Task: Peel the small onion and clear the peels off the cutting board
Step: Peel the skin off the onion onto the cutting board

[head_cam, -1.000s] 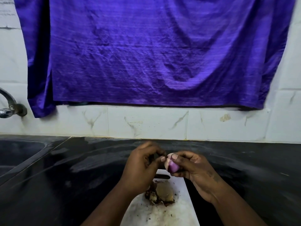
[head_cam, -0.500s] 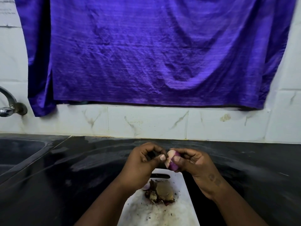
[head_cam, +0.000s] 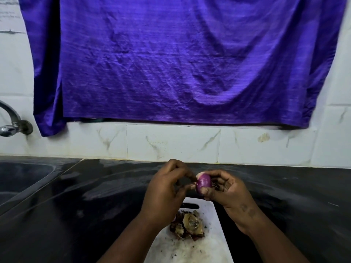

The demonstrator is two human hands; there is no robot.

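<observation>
Gripping the small glossy purple onion (head_cam: 204, 181) between thumb and curled fingers, the right hand (head_cam: 228, 194) is holding it in the air above the far end of the white plastic cutting board (head_cam: 216, 242). The left hand (head_cam: 165, 189) is pinching at the onion's pale left end with thumb and forefinger. Compared with a second ago, the right thumb is now sitting under the onion rather than across its top, so much more clean purple surface is facing up, and the onion is riding slightly higher. That suggests the peeling is nearly finished, with only the tip being picked at. The heap of brown papery peels (head_cam: 188, 224) is lying on the board as before, so the clearing is not yet begun.
</observation>
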